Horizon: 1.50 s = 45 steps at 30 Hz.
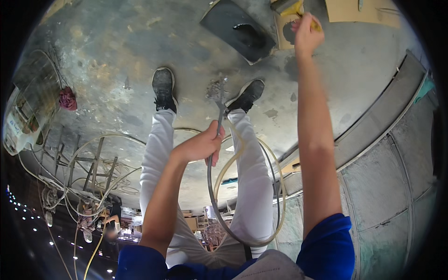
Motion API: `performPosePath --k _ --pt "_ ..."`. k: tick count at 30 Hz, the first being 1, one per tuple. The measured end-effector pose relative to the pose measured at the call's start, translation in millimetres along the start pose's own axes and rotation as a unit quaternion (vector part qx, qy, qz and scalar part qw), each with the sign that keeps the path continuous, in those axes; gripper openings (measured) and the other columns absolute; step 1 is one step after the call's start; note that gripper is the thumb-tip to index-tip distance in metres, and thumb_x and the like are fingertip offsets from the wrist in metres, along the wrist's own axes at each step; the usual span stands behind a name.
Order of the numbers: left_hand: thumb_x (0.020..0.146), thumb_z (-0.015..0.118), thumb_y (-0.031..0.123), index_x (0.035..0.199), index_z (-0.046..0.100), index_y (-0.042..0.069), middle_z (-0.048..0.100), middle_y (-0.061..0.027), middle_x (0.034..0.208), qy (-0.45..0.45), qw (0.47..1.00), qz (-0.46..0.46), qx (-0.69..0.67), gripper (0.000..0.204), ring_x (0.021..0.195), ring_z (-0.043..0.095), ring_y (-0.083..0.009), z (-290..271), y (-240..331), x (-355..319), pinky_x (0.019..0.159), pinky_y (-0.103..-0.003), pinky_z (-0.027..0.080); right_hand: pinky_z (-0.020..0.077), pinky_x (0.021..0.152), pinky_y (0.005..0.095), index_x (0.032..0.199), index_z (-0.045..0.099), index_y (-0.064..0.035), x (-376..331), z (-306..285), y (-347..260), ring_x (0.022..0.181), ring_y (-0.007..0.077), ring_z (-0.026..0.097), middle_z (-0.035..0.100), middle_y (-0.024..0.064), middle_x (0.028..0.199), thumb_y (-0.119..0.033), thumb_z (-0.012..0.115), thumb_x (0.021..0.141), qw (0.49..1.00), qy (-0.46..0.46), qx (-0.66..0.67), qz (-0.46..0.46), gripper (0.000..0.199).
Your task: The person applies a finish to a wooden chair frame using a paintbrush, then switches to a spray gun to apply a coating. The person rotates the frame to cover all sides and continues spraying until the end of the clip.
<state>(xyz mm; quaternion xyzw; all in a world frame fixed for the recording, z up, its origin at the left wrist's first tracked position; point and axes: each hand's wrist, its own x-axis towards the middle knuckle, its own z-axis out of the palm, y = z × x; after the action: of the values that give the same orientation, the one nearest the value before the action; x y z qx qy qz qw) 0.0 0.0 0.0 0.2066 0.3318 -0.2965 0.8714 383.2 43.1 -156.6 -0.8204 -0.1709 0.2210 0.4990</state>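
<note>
Viewed from here, the stained concrete floor (112, 93) carries a black rectangular panel (226, 22). Just beside it lies a dark-spotted cardboard piece (281, 38); a larger cardboard sheet (345, 13) lies nearby.

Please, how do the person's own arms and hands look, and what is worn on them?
Short royal-blue sleeves cover the upper part of both arms, which are bare below. The left hand and right hand are both ungloved.

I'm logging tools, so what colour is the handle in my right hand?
The handle in your right hand is yellow; it shows best in the head view.
</note>
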Motion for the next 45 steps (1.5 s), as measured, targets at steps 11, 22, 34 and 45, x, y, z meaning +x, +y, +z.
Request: performPosePath --k 11,22,34,45 --pt "0.113 0.038 0.025 0.119 0.037 0.01 0.059 -0.0063 0.064 0.044 0.999 -0.031 0.003 0.016 0.051 0.062 -0.0196 -9 14 -12 0.052 -0.035 0.051 0.0581 0.062 0.0286 0.111 0.071 0.008 -138 -86 66 0.065 0.0129 0.068 0.071 0.0074 0.077 -0.021 0.065 0.104 0.99 -0.011 -0.106 0.097 0.031" --pt "0.114 0.037 0.026 0.118 0.038 0.011 0.058 -0.005 0.063 0.044 0.999 -0.021 0.018 0.015 0.051 0.062 -0.0186 -6 21 -5 0.053 -0.034 0.049 0.0574 0.063 0.0299 0.099 0.074 0.0061 -102 -74 99 0.062 0.0147 0.072 0.073 0.0115 0.072 -0.022 0.07 0.098 0.962 -0.028 -0.273 -0.008 0.029" --pt "0.112 0.038 0.025 0.117 0.037 0.011 0.06 -0.0046 0.066 0.041 0.998 -0.052 0.02 0.015 0.052 0.063 -0.0191 4 30 3 0.053 -0.033 0.051 0.0599 0.069 0.0404 0.098 0.076 -0.0014 -102 -64 73 0.073 0.0375 0.073 0.075 0.0156 0.083 -0.017 0.071 0.092 0.925 -0.019 -0.36 -0.122 0.017" --pt "0.113 0.038 0.023 0.116 0.036 0.012 0.059 -0.0048 0.065 0.034 0.999 -0.028 -0.013 0.012 0.053 0.063 -0.0178 -6 15 -1 0.049 -0.031 0.046 0.0586 0.063 0.0397 0.102 0.069 -0.004 -132 5 49 0.07 0.0283 0.069 0.065 0.0091 0.08 -0.007 0.075 0.088 0.755 -0.412 -0.304 -0.409 0.016"
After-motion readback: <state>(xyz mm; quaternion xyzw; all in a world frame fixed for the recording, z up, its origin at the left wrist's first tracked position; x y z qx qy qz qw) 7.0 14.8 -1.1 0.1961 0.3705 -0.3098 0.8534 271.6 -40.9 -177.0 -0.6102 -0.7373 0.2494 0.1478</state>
